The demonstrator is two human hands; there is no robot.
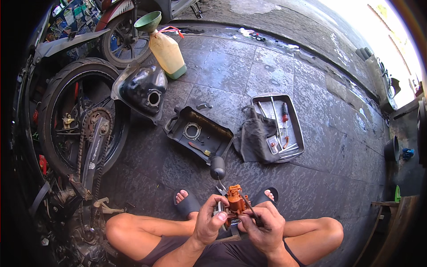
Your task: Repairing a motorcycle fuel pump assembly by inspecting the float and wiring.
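One orange fuel-pump assembly (236, 203) is held above the floor (320, 187) between the person's bent knees (121, 229), with a dark grey float (218, 168) standing out ahead of it on a wire arm (220, 183). The left hand (210, 219) is curled round its side, thumb and fingers closed on it. The right hand (266, 224) grips a slim dark tool (249, 207), its shaft at the assembly. Beyond, a black plastic tray (178, 139) holds a metal ring (186, 133); to the right, a metal tray (299, 119) holds a red-handled screwdriver (284, 110).

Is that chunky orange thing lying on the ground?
No, the left hand holds the chunky orange plastic-looking part up above the dark tiled floor.
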